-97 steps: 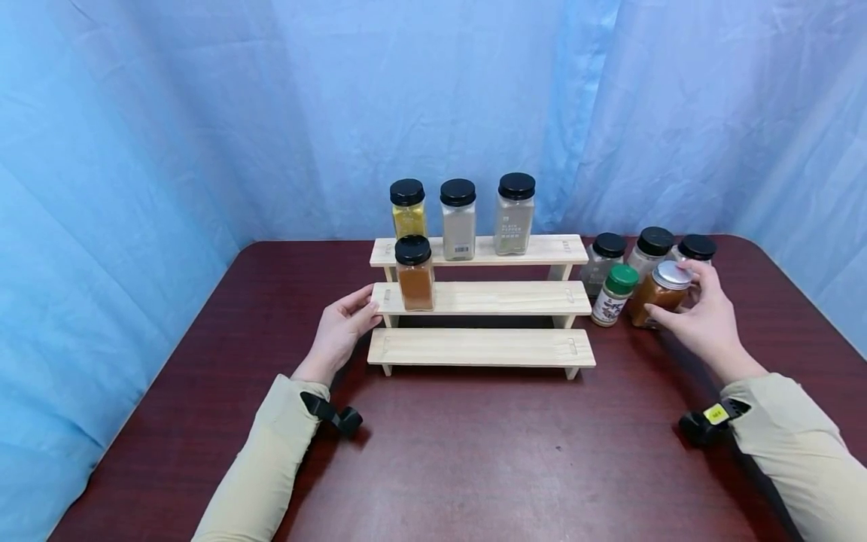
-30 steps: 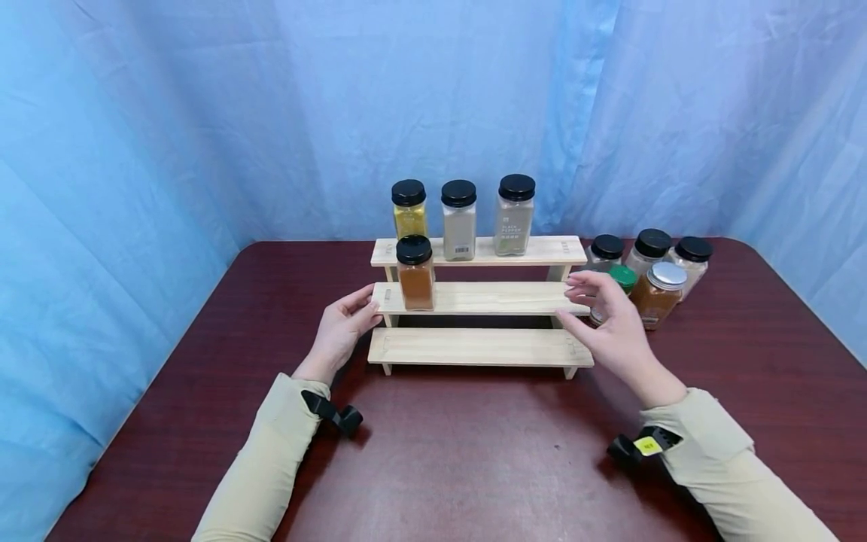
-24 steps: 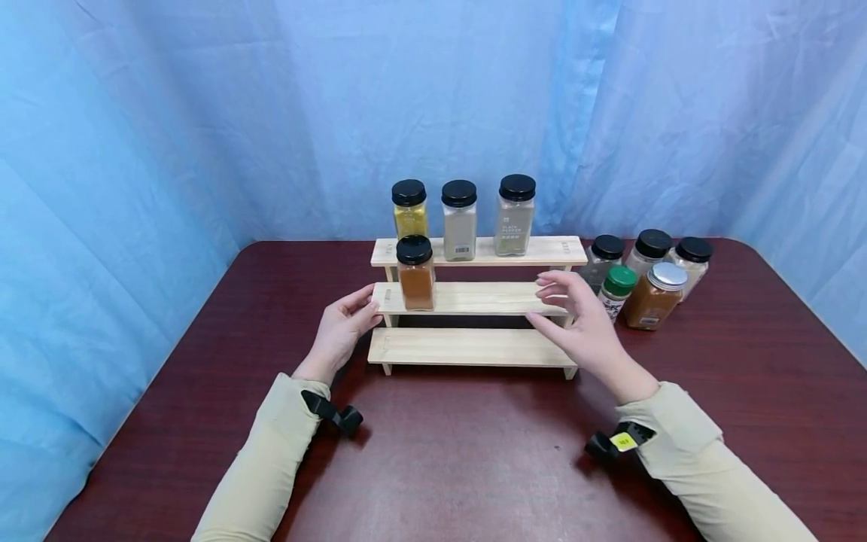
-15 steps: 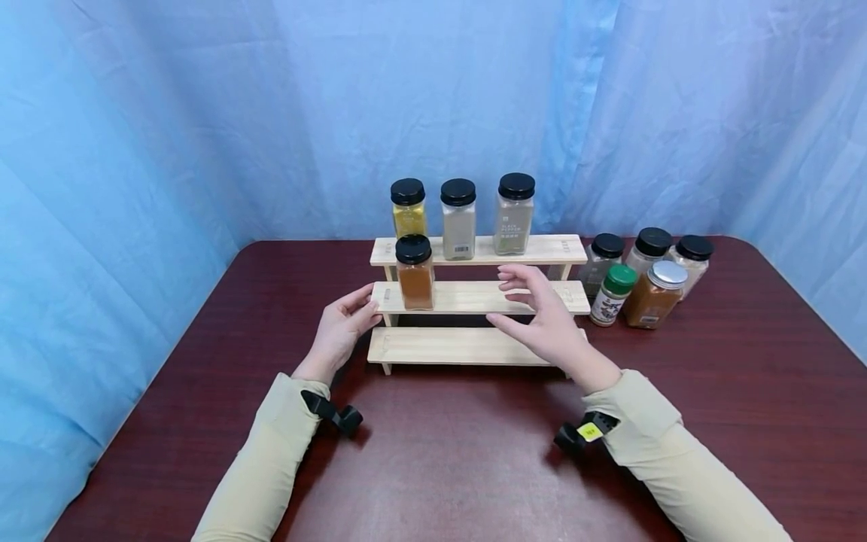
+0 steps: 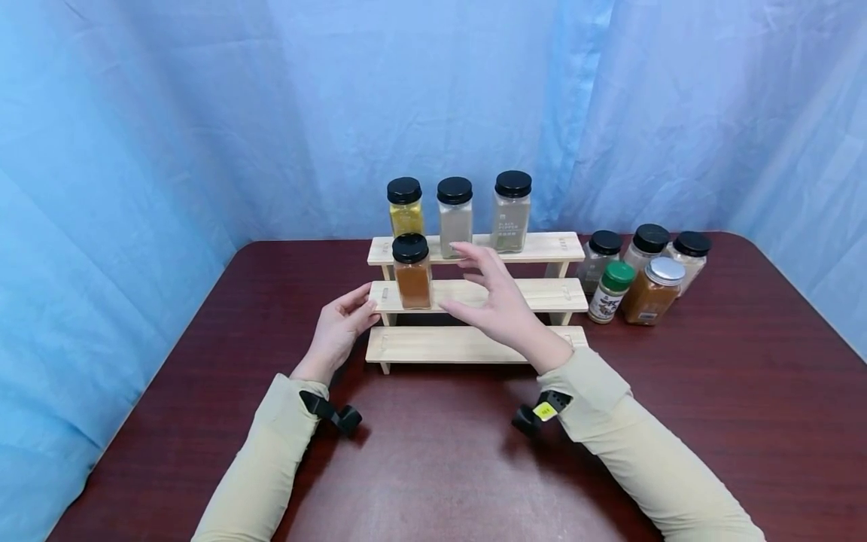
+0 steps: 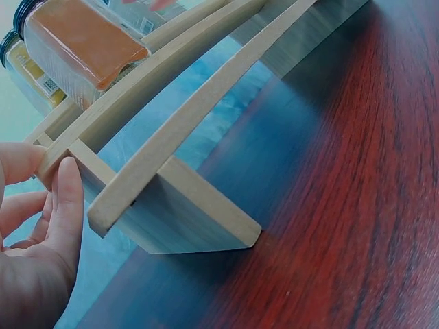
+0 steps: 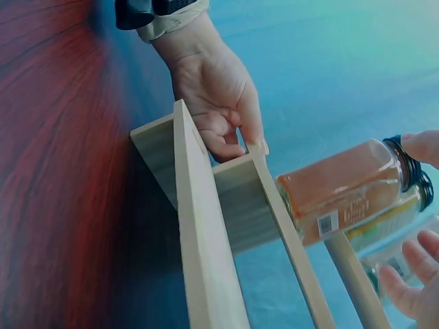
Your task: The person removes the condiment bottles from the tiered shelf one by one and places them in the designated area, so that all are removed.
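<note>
My left hand (image 5: 341, 325) pinches the left end of the middle board of a three-step wooden spice rack (image 5: 443, 345); in the left wrist view, thumb and fingers (image 6: 67, 199) meet at that board's corner. A square spice jar (image 5: 414, 286) of orange-brown powder with a black lid stands upright at the left of the middle step. Just right of this jar, my right hand (image 5: 497, 299) hovers over the same step, thumb and fingers spread and nothing held. In the right wrist view its thumb (image 7: 424, 147) appears beside the black lid; contact cannot be told.
Three black-lidded jars stand on the top step: a yellow one (image 5: 406, 218), a greyish one (image 5: 455, 222) and a black pepper jar (image 5: 510, 214). Right of the rack cluster a green-capped bottle (image 5: 607, 293), a silver-lidded brown jar (image 5: 653, 293) and three black-lidded jars.
My right hand has let go of the silver-lidded jar beside the rack and moved left across the middle step to the orange-brown jar. The left hand has stayed on the rack.
</note>
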{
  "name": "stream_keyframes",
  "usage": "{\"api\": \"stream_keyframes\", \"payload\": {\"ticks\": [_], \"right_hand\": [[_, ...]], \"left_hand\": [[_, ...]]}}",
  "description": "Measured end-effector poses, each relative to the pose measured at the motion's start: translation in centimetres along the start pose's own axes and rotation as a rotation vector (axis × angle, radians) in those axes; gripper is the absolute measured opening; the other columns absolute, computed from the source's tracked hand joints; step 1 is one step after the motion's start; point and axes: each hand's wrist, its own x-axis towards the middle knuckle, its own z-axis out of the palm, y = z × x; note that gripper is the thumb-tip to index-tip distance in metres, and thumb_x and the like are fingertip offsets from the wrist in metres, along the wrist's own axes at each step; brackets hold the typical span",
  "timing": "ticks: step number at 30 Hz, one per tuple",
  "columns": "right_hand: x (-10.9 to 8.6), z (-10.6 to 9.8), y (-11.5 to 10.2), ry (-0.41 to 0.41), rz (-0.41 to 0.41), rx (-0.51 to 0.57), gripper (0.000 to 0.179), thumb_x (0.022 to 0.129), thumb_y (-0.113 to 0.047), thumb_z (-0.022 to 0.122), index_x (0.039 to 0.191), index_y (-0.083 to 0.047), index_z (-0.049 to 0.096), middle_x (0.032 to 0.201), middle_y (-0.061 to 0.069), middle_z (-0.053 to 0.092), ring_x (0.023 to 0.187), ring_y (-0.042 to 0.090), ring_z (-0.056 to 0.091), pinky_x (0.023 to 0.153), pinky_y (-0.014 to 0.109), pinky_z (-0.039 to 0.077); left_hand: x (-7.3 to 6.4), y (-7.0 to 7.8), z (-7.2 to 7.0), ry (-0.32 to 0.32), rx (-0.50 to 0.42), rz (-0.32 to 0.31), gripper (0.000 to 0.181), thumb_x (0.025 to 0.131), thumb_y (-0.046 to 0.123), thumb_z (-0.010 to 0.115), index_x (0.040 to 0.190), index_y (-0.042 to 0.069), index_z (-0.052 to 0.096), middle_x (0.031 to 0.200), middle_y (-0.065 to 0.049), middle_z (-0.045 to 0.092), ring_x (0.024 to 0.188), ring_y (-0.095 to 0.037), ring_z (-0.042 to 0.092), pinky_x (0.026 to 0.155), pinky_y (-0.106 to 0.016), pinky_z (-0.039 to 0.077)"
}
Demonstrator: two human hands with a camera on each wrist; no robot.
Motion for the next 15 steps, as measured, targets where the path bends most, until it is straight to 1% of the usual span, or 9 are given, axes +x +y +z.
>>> {"api": "stream_keyframes", "payload": {"ticks": [4, 8, 15], "right_hand": [[0.9, 0.6, -0.3, -0.005, 0.002, -0.023, 0.073, 0.079, -0.008, 0.076, 0.141, -0.009, 0.037, 0.134, 0.019, 0.038, 0.124, 0.029, 0.042, 0.106, 0.043, 0.041], [1.6, 1.2, -0.3, -0.018, 0.021, -0.046, 0.073, 0.081, -0.012, 0.075, 0.143, -0.012, 0.036, 0.134, 0.019, 0.038, 0.123, 0.028, 0.042, 0.107, 0.044, 0.041], [2.5, 2.2, 0.1, -0.009, 0.038, -0.058, 0.073, 0.081, -0.011, 0.075, 0.143, -0.012, 0.036, 0.135, 0.019, 0.038, 0.122, 0.03, 0.042, 0.105, 0.047, 0.041]], "left_hand": [[0.0, 0.0, 0.0, 0.002, -0.003, 0.003, 0.048, 0.094, -0.005, 0.051, 0.141, -0.003, 0.04, 0.098, -0.001, 0.051, 0.082, -0.001, 0.059, 0.074, -0.013, 0.054], [0.0, 0.0, 0.1, 0.008, 0.01, -0.002, 0.047, 0.094, -0.004, 0.051, 0.141, -0.002, 0.042, 0.098, -0.001, 0.051, 0.082, -0.001, 0.06, 0.073, -0.013, 0.054], [-0.1, 0.1, 0.0, 0.007, 0.011, -0.004, 0.047, 0.095, -0.003, 0.051, 0.141, -0.003, 0.041, 0.098, -0.002, 0.051, 0.081, -0.001, 0.059, 0.073, -0.013, 0.054]]}}
